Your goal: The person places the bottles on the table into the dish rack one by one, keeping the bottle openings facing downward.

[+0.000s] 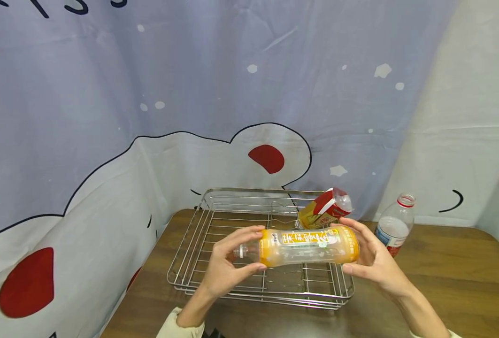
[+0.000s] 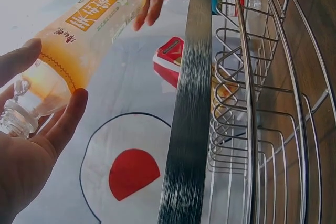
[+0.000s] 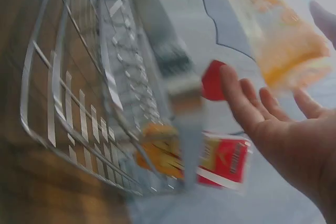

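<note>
Head view: at the left of the desk (image 1: 139, 303) a metal wire basket (image 1: 249, 189) begins, running beneath the hands; over it the left hand (image 1: 226, 267) grips the shoulder of an orange-labelled bottle (image 1: 308, 246), thumb on the near side and fingers (image 1: 244, 233) over the far side, parted by about the bottle's thickness; the bottle lies level in the air above the basket, neck to the left, base to the right, and no cap shows on the neck.

It looks like thin, clear plastic with nothing much inside, so it should be light, springy and easily dented; the smooth label may slip or turn under a loose touch; the best hold is probably the firm neck and shoulder, with light support at the base, since a squeeze at mid-body could buckle it.

Further right, a red-and-yellow container (image 1: 322, 210) sits tilted at the basket's back right corner; the right hand (image 1: 373, 263) spreads about the base end, its fingers wide and fairly straight; whether they press the plastic I cannot tell, the right wrist view being blurred; rightmost, a clear bottle (image 1: 395, 226) with a red neck ring stands on the desk behind that hand.
</note>
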`<state>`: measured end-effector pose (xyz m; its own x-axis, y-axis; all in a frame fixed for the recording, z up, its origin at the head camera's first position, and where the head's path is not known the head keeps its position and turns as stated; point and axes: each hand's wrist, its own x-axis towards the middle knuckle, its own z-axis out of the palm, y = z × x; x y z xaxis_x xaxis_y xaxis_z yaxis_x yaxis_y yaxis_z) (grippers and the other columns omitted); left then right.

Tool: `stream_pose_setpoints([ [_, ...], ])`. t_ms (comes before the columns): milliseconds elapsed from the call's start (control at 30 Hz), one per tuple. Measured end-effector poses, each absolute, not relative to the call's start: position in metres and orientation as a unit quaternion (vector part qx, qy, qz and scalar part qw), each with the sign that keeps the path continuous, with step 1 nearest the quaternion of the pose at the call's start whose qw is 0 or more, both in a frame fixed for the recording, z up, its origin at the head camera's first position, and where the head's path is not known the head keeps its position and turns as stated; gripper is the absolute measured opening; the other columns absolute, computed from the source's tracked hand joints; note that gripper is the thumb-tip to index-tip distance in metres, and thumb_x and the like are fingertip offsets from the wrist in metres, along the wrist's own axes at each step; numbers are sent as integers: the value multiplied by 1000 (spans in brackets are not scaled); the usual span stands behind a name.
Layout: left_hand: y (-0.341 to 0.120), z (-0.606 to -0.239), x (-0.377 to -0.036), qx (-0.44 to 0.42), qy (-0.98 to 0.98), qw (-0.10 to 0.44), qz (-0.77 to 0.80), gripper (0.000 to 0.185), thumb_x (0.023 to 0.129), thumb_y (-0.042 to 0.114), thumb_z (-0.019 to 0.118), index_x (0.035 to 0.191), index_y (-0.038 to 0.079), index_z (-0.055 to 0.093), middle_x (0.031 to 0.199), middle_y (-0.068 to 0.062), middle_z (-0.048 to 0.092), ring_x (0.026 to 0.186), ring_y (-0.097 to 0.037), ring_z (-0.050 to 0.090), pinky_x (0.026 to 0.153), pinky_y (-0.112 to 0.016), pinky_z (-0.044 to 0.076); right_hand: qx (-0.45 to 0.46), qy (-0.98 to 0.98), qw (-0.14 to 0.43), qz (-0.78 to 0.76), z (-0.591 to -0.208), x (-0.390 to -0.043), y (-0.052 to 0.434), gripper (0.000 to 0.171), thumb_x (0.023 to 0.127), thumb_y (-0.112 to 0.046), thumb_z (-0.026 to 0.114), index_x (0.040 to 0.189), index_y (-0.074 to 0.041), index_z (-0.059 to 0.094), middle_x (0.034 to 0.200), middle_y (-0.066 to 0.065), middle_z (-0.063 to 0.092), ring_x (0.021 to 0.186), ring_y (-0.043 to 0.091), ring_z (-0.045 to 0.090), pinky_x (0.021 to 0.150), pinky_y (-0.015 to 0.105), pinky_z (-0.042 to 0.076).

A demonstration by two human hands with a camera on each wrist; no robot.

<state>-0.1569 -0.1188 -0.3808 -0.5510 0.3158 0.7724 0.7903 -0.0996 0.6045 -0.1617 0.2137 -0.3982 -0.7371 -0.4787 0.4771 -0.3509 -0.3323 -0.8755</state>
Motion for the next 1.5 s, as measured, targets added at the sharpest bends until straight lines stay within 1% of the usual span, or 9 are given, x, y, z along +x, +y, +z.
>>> stream_pose_setpoints([
  [133,-118,-382,-157,-432,-639,195,-606,59,68,-18,80,123,-6,63,127,-31,56,119,-25,58,80,-40,58,-344,520,75,-778,-407,-161,204,75,87,19,55,152,-3,25,143,11,39,118,25,56,91,51,52],
  [200,-118,-383,-157,-431,-639,194,-607,59,68,-18,80,123,-6,63,127,-31,56,119,-25,58,80,-40,58,-337,503,82,-792,-408,-161,201,72,88,18,54,152,-4,27,144,12,39,117,26,56,90,53,52],
  [400,-120,-384,-157,-430,-639,193,-608,59,67,-18,81,122,-7,62,127,-32,56,118,-26,59,80,-40,58,-328,492,68,-804,-404,-162,200,65,88,19,50,147,-2,34,143,13,44,117,21,55,92,36,53],
  [500,-120,-384,-157,-428,-641,193,-608,59,67,-17,81,122,-7,62,127,-32,56,118,-26,58,80,-40,58,-321,496,64,-804,-403,-162,200,62,88,21,48,144,-4,38,138,10,47,114,19,56,92,31,52],
  [933,-121,-384,-156,-423,-644,184,-611,58,68,-17,80,122,-8,61,130,-31,55,120,-26,58,82,-41,57,-313,516,50,-796,-397,-161,201,59,87,20,50,140,-4,43,134,10,47,111,18,57,90,31,53],
  [1067,-122,-383,-156,-416,-655,191,-601,60,68,-15,82,123,-6,61,132,-28,55,123,-29,56,86,-41,55,-307,521,48,-795,-393,-160,201,59,86,21,50,139,-4,44,132,11,47,110,18,57,89,31,54],
  [1267,-127,-383,-157,-412,-653,180,-609,70,66,-17,82,130,-9,55,138,-30,49,127,-31,51,95,-41,51,-302,528,40,-793,-389,-158,202,58,86,21,49,138,-3,44,132,10,49,109,18,58,88,31,54],
  [1367,-135,-385,-156,-402,-659,176,-611,75,65,-17,82,133,-9,52,140,-30,46,126,-29,52,96,-40,50,-305,521,37,-797,-386,-158,206,59,86,23,47,139,-2,44,132,10,50,109,18,59,88,30,54],
  [1500,-151,-389,-157,-388,-667,178,-610,76,67,-20,79,135,-13,47,143,-28,45,126,-32,51,95,-41,51,-313,501,35,-806,-380,-160,214,61,86,25,44,140,-2,43,132,11,50,110,18,60,89,30,54],
])
